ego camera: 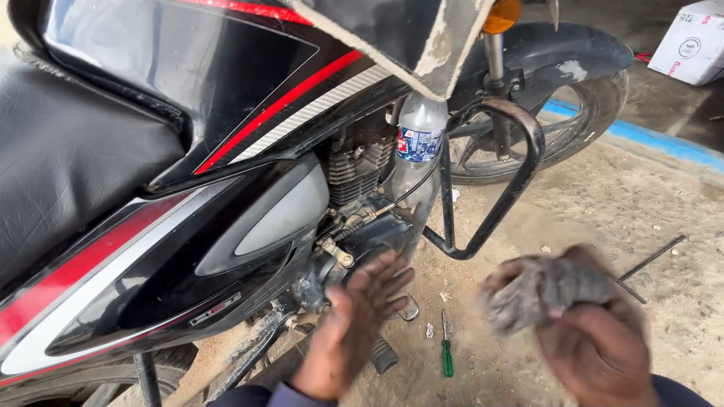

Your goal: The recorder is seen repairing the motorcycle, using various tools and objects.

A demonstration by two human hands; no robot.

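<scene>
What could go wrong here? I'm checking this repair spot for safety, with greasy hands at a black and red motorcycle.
The green-handled screwdriver lies loose on the sandy ground and might be knelt on. The open left hand is close to the engine, which could be hot. The grey rag in the right hand might snag.

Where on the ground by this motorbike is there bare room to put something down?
Bare sandy ground lies between the crash guard, the blue strip and the thin rod. It is crowded under the engine: left hand, footpeg, green screwdriver, right hand gripping a rag.
</scene>
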